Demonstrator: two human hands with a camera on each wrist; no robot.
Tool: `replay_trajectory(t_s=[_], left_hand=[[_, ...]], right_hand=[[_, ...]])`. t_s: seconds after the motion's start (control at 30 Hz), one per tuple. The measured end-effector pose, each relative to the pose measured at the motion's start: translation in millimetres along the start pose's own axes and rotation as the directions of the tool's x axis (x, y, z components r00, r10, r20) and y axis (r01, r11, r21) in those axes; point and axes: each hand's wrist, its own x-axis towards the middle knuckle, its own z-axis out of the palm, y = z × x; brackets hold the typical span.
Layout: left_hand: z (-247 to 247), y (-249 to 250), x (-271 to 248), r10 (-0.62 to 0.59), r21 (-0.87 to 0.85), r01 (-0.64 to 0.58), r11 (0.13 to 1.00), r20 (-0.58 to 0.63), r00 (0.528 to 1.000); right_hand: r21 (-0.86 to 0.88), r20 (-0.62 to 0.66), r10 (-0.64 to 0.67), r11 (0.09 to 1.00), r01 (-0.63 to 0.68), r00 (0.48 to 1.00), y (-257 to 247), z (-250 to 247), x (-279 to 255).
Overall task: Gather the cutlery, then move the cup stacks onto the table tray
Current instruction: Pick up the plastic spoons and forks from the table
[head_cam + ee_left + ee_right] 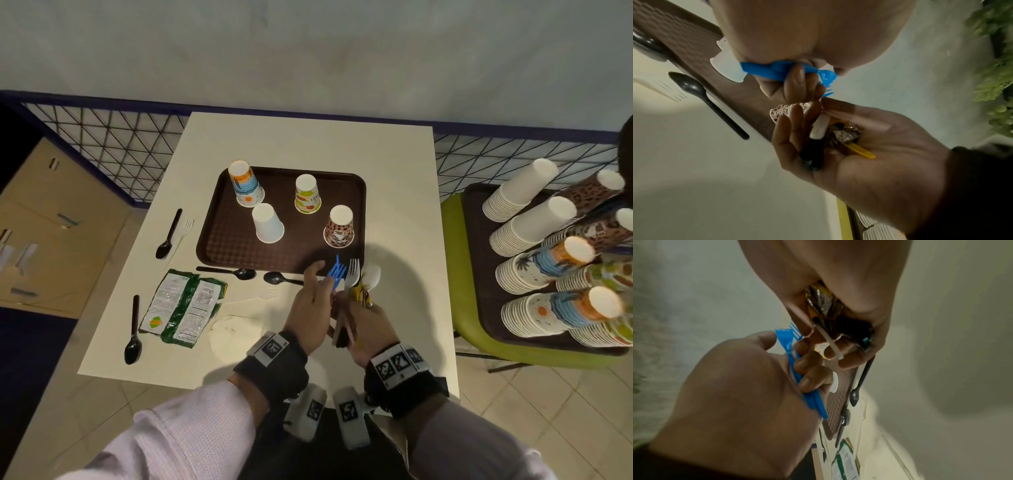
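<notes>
Head view, blue forks (335, 274) upright (tines up)

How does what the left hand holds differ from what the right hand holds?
The left hand pinches only blue forks, a single colour. The right hand grips a mixed bundle: white fork, white spoon, yellow and dark pieces. The blue forks sit between thumb and curled fingers; the bundle fills the right palm. Both point upward, held above the table.

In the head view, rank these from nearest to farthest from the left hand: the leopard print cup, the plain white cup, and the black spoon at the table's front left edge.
From the left hand:
1. Leopard print cup, on the tray's near right.
2. Plain white cup, mid-tray.
3. Black spoon, far left by the table edge.
</notes>
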Motion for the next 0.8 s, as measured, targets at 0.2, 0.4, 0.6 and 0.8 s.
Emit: replay_trajectory(t_s=[0.2,0.4,0.6,0.8], left_hand=[[-3.1,-0.6,7.3,-0.034,0.217,0.033,0.976,0.002,0.999],[-20.8,-12.3,20.1,-0.108,0.123,0.103,0.987,0.039,0.993],[-41.4,-10.6,27.2,-0.239,-0.051,0.247,0.968,0.119,0.964],[-56.3,-10.4,31.7,-0.262,-0.159,0.291,0.943,0.178,0.949]], right_hand=[[0.137,0.030,-0.107,0.985,0.102,0.994,1.6,14.0,-8.3],[0.115,0.037,-0.174,0.979,0.169,0.984,4.4,21.5,-6.3],[-0.527,0.022,-0.448,0.755,0.392,0.894,13.9,16.0,16.5],[-0.598,0.094,-0.501,0.662,0.451,0.860,15.2,29.8,16.5]])
